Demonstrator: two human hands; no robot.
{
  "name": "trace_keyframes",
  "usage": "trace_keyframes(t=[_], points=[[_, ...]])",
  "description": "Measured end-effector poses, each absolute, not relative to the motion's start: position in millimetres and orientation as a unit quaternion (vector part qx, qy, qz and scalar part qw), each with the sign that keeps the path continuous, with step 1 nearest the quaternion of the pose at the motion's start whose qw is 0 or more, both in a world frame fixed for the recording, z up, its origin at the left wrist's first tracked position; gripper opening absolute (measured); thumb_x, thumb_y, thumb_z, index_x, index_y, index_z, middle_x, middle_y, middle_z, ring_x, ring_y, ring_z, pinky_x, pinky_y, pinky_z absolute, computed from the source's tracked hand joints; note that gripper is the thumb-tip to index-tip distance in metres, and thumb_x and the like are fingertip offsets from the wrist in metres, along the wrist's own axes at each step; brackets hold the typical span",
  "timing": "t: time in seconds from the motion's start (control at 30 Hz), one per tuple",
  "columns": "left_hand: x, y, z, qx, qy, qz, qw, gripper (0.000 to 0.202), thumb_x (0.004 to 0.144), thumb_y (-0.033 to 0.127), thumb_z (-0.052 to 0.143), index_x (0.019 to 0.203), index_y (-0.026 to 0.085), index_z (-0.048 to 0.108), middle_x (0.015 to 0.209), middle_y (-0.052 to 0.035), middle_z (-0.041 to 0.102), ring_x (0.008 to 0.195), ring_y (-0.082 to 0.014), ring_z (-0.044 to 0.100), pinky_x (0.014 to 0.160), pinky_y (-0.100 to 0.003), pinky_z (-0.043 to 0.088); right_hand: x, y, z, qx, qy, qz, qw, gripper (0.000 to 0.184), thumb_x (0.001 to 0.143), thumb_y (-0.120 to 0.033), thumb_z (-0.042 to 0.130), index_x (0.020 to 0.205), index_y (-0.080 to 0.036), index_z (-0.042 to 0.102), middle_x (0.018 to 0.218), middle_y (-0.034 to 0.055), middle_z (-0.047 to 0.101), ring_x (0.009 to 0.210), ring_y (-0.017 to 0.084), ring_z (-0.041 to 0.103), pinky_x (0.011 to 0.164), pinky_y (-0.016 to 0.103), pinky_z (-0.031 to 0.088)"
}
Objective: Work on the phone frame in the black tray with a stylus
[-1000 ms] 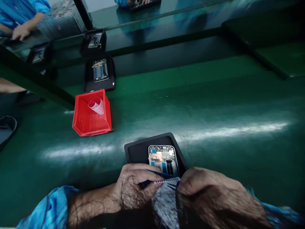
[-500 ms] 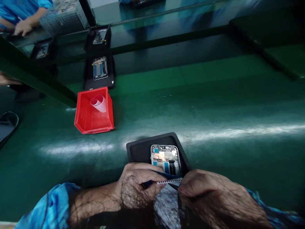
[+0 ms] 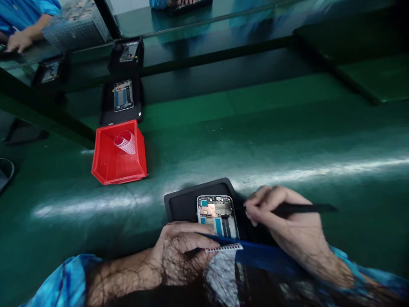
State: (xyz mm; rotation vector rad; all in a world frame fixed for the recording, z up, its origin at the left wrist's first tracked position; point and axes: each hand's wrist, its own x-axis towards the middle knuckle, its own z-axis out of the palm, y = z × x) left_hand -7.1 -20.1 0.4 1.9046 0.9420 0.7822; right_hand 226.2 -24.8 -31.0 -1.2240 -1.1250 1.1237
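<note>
My left hand (image 3: 179, 253) is closed, pinching a narrow white strip (image 3: 228, 247) with a row of dark dots between thumb and fingers. Just beyond it lies an opened phone (image 3: 220, 215), its circuit board and blue patches showing, in a black tray (image 3: 183, 204). My left hand covers part of the phone's lower end. To the right of the phone, my right hand (image 3: 290, 221) is closed around black tweezers (image 3: 315, 208), whose back end sticks out to the right. Their tip is hard to make out against the dark tray.
A red bin (image 3: 119, 168) with a rolled dotted sheet (image 3: 125, 142) stands at left. Behind it, another opened phone (image 3: 123, 95) lies in a black tray (image 3: 108, 114). A green post (image 3: 57, 108) slants at left. A co-worker's hand (image 3: 19, 41) shows at far left.
My right hand has moved up and away from the strip with the tweezers, to the phone's right side. My left hand still pinches the strip. The view has shifted slightly.
</note>
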Motion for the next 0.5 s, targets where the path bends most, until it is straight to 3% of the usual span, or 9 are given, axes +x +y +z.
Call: trace_keyframes(t=[0.13,0.33,0.5], points=[[-8,-19,-1,0.761,0.359,0.320,0.436,0.024,0.061,0.005,0.071,0.079,0.020,0.066,0.082,-0.0002,0.074,0.077,-0.0121,0.070,0.076,-0.016,0.057,229,-7,-44,-0.539,-0.443,0.491,0.522,0.028,0.078,-0.023,0.094,0.065,-0.027,0.069,0.062,-0.0043,0.073,0.058,0.014,0.070,0.059,0.023,0.059],[-8,-20,0,0.743,0.365,0.322,0.460,0.029,0.060,0.003,0.071,0.081,0.023,0.066,0.085,0.0021,0.073,0.082,-0.0141,0.069,0.078,-0.015,0.056,222,-5,-36,-0.553,-0.454,0.469,0.517,0.025,0.073,-0.025,0.094,0.061,-0.026,0.072,0.064,-0.0009,0.077,0.062,0.019,0.075,0.057,0.027,0.059],[-9,-20,0,0.730,0.365,0.332,0.473,0.031,0.058,0.003,0.073,0.082,0.022,0.067,0.085,0.0002,0.073,0.079,-0.0162,0.070,0.076,-0.019,0.058,221,-5,-36,-0.561,-0.465,0.452,0.514,0.026,0.076,-0.026,0.093,0.062,-0.027,0.071,0.060,-0.0026,0.072,0.065,0.020,0.077,0.059,0.028,0.061]])
